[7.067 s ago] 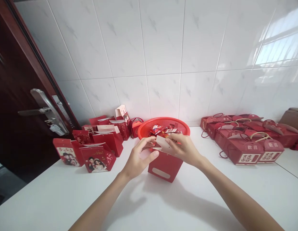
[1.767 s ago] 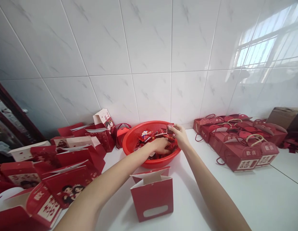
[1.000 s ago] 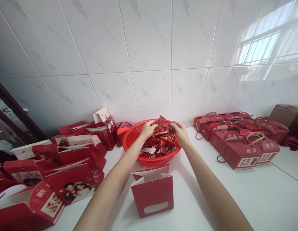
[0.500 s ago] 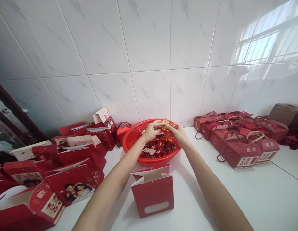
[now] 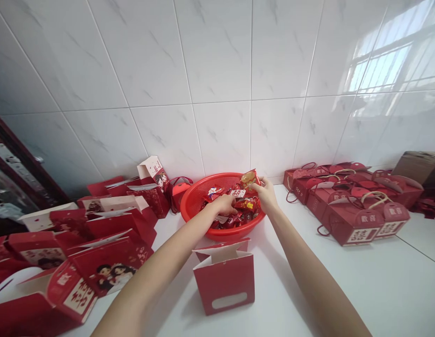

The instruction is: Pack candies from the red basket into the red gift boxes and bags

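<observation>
A red plastic basket with a perforated wall holds a heap of wrapped candies in red, dark and white wrappers. My left hand is down in the basket, fingers curled among the candies; what they pinch, if anything, is hidden. Above the basket's right rim, my right hand grips a red and gold candy packet between thumb and fingers. In front of the basket, between my forearms, stands a red gift box with its top open and a white oval on its near face.
Several open red gift boxes crowd the left side. At the right, closed red boxes with rope handles stand in rows on the white table. A brown carton sits at far right, and a tiled wall rises behind.
My hands, together over the basket before, have parted. The left has dropped among the candies; the right holds the red and gold packet near the right rim.
</observation>
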`<action>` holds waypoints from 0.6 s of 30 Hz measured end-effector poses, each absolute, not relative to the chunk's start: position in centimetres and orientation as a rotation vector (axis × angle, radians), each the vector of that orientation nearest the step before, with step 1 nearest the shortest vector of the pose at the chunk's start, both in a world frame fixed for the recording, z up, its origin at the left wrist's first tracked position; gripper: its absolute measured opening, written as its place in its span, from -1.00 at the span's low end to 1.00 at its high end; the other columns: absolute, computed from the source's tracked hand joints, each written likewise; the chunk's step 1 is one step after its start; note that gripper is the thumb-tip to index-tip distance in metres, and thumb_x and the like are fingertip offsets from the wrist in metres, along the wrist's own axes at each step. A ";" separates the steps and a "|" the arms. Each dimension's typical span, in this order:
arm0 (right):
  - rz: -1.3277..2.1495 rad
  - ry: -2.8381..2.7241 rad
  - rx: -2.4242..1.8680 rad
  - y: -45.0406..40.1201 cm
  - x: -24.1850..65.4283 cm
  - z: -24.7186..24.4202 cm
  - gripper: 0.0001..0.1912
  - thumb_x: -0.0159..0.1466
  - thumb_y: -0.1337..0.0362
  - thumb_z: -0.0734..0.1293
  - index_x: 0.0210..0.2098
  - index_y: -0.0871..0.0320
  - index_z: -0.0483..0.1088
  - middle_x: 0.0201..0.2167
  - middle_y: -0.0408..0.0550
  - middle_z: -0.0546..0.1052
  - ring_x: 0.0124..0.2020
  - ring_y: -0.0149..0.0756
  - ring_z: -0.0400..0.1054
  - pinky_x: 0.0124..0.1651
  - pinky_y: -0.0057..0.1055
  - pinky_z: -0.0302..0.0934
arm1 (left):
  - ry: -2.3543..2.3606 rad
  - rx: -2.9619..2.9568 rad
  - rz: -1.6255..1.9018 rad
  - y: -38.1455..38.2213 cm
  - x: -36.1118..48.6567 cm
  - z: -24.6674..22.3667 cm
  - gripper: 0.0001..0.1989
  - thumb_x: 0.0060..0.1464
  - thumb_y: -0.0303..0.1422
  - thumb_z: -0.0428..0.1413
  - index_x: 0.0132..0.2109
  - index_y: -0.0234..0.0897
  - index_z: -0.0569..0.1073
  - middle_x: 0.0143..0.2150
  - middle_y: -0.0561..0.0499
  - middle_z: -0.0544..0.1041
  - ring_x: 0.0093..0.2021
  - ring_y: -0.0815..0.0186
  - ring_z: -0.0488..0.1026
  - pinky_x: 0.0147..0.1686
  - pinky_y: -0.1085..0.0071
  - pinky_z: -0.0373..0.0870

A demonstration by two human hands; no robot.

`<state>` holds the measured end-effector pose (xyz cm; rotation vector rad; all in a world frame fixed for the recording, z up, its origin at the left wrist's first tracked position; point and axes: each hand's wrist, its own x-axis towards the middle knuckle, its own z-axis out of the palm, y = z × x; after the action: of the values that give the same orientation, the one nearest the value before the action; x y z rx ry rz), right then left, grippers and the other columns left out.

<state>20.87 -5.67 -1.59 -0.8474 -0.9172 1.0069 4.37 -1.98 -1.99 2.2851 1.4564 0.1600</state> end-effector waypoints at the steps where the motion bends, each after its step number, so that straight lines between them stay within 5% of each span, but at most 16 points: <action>1: 1.004 -0.912 -0.849 -5.7 20.9 -1.5 -0.76 -0.14 0.30 0.41 -0.43 0.11 0.37 -0.54 -0.23 0.52 -0.48 -0.33 0.39 -0.39 -0.40 0.28 | 1.446 2.277 0.163 -2.0 4.5 -2.1 -0.76 -0.17 -0.40 0.26 -0.25 -0.19 0.51 -0.34 0.05 0.60 -0.35 0.23 0.54 -0.44 0.46 0.32; 7: 1.016 -0.935 -0.831 -6.0 20.8 -1.3 -0.82 -0.11 0.26 0.43 -0.47 0.13 0.43 -0.53 -0.19 0.53 -0.45 -0.28 0.40 -0.34 -0.35 0.29 | 1.365 2.066 0.261 -1.7 4.4 -2.5 -0.63 -0.35 -0.45 0.29 -0.25 -0.20 0.53 -0.47 0.13 0.55 -0.46 0.25 0.48 -0.49 0.45 0.31; 13: 1.036 -0.923 -0.818 -6.1 20.6 -1.2 -0.81 -0.05 0.22 0.42 -0.41 0.11 0.46 -0.48 -0.15 0.58 -0.39 -0.22 0.46 -0.28 -0.31 0.34 | 1.230 2.123 0.165 -1.4 4.3 -2.6 -0.89 -0.25 -0.37 0.24 -0.44 -0.23 0.58 -0.51 0.07 0.56 -0.47 0.27 0.47 -0.48 0.45 0.30; 18: 1.039 -0.910 -0.812 -6.2 20.5 -1.2 -0.78 -0.05 0.21 0.43 -0.39 0.12 0.46 -0.43 -0.13 0.60 -0.36 -0.21 0.48 -0.25 -0.29 0.36 | 1.266 2.095 -0.093 -1.7 4.5 -3.1 -0.82 -0.26 -0.22 0.31 -0.54 -0.24 0.58 -0.55 -0.01 0.55 -0.51 0.24 0.45 -0.48 0.39 0.33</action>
<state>20.53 -6.15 -1.20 -0.8119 -0.9096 1.0389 4.50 -1.66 -3.13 2.0951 1.2664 -0.0926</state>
